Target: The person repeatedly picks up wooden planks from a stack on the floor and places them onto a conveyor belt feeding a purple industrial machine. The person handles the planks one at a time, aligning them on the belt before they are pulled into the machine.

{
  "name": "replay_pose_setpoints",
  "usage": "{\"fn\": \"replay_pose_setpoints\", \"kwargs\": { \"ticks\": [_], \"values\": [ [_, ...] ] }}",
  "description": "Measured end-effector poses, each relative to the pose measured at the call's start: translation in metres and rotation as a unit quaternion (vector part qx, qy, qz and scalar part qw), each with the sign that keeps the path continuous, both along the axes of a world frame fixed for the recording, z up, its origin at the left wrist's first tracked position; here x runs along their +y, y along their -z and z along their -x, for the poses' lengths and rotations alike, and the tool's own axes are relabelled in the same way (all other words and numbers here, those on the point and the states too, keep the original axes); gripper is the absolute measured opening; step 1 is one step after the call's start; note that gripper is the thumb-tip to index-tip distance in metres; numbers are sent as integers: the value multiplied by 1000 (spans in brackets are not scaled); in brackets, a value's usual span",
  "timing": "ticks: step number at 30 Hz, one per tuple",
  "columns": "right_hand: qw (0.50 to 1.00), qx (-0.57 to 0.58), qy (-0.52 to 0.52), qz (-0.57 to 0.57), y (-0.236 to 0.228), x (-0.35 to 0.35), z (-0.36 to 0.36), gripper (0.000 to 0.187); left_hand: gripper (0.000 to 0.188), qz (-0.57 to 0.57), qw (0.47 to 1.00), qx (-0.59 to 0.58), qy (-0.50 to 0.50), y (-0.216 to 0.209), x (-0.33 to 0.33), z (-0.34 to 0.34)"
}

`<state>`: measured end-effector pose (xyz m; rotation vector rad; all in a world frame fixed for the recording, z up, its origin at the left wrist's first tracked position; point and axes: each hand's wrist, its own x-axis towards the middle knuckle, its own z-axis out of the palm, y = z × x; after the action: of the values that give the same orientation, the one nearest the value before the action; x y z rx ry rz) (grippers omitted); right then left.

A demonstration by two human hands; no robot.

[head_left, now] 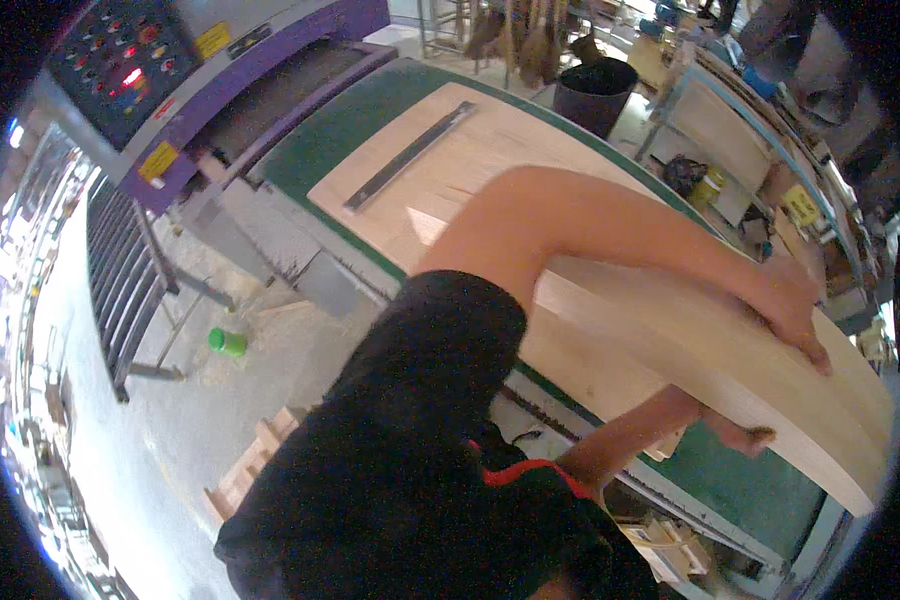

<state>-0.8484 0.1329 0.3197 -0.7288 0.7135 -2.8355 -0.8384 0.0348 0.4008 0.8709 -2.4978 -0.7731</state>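
A long, curved-edged pale wooden panel [660,320] slants over the right part of a green conveyor belt [730,475], blurred along its length. My left hand [795,315] reaches across and grips it by its far side, fingers lying on the face. At the near edge my right hand [740,435] holds the same panel; part of that grip is hidden under the wood. Beneath and to the left lies another pale wooden panel [510,140] on the belt. A dark flat bar [410,155] rests across its far left end.
The belt runs into a purple-and-grey machine [260,85] with a button-covered control panel [120,65] at the upper left. Beyond the belt stand a black bin [595,95] and a blue-framed rack [730,130]. A black slatted frame [125,285] and green container [227,342] are left.
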Motion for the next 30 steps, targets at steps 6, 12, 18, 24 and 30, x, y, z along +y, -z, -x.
{"fn": "replay_pose_setpoints", "kwargs": {
  "ticks": [6,12,18,24,30],
  "values": [
    [988,115,82,55,-44,-31,38,48,103,15,979,200,29,-41,-31,27],
    [974,183,109,83,-90,-68,47,44,113,-51,927,369,-32,-78,-69,-44],
    [979,190,45,56,-103,-104,50,41,115,-83,911,400,-47,-71,-106,-97],
    [959,279,46,14,-105,-136,3,40,107,-62,894,433,-104,-63,-139,-108],
    [940,319,115,-22,-94,-158,7,36,106,18,909,411,-63,-67,-153,-127]
  ]
}}
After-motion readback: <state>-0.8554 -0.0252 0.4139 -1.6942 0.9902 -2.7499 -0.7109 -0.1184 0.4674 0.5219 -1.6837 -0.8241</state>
